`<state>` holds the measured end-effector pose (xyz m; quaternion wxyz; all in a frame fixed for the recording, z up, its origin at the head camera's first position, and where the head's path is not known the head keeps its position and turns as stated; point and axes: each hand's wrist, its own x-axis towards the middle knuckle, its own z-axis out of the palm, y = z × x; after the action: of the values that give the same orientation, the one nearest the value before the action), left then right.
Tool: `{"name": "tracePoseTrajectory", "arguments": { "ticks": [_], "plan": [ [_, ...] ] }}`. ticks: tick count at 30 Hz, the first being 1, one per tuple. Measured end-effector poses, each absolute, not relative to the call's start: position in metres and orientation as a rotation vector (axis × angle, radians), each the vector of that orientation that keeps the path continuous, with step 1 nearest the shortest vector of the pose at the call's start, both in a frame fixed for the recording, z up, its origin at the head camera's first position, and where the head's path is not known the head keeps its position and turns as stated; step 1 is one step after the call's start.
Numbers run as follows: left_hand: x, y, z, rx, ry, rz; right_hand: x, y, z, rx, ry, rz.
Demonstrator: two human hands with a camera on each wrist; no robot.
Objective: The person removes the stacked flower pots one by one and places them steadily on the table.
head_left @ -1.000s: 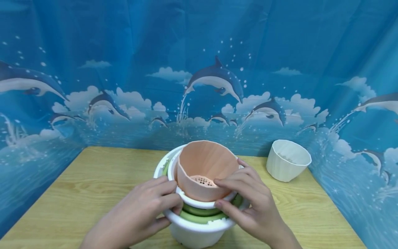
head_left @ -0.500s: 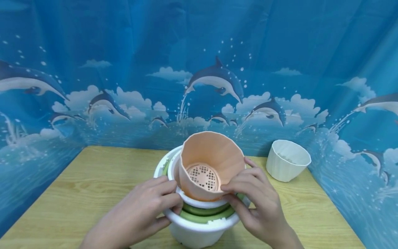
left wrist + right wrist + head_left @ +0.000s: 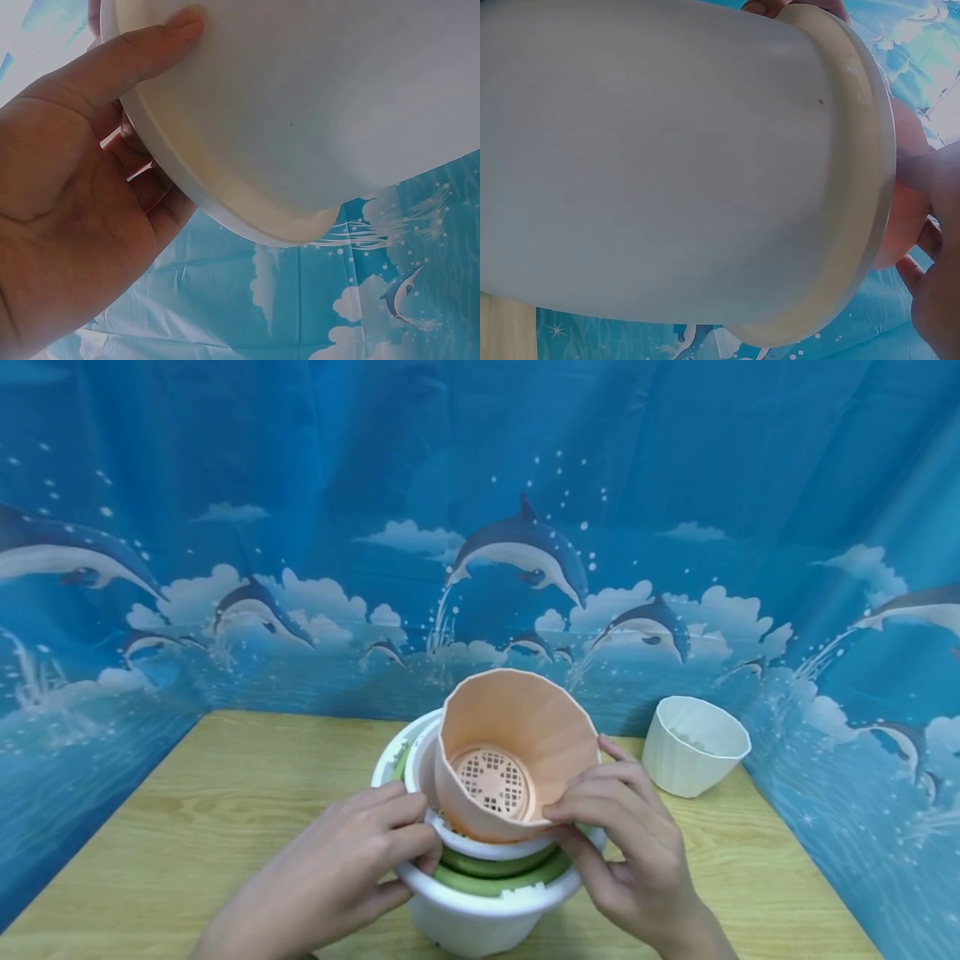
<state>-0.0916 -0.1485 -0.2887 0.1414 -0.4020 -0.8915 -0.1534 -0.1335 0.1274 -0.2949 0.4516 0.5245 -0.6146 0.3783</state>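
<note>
A peach flowerpot [image 3: 517, 710] with a grid of drain holes in its base tilts over the stack of nested pots in the head view. My right hand [image 3: 633, 843] pinches its near right rim, fingers inside and thumb outside. Below it, an inner white rim [image 3: 480, 849] sits within a green pot [image 3: 487, 887], all inside a large white pot [image 3: 480, 928]. My left hand [image 3: 352, 852] holds the stack's left edge; in the left wrist view its thumb lies along the outer wall of the white pot [image 3: 300, 112]. An orange sliver shows beneath the peach pot.
A pale ribbed flowerpot [image 3: 686, 768] stands at the back right of the wooden table [image 3: 300, 760], with small pale bits at its bottom. A blue dolphin-print curtain [image 3: 375, 527] encloses the table at the back and sides.
My right hand has raised the peach flowerpot slightly and shifted it right, tipping its opening toward the camera so more of its base shows. My left hand has stayed in place.
</note>
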Motion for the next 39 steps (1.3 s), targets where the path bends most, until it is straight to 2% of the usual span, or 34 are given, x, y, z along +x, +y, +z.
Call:
{"name": "tracePoseTrajectory", "arguments": {
  "ticks": [23,39],
  "plan": [
    [-0.0949,-0.1479,-0.2883,-1.151,-2.568,-0.447,-0.1399,0.1327,-0.2924,1.223,-1.445,0.918],
    [-0.0931,-0.1478,-0.2893,-1.147,-2.562,-0.446,-0.1429,0.1326,-0.2866,1.014,-1.379,0.993]
  ]
}}
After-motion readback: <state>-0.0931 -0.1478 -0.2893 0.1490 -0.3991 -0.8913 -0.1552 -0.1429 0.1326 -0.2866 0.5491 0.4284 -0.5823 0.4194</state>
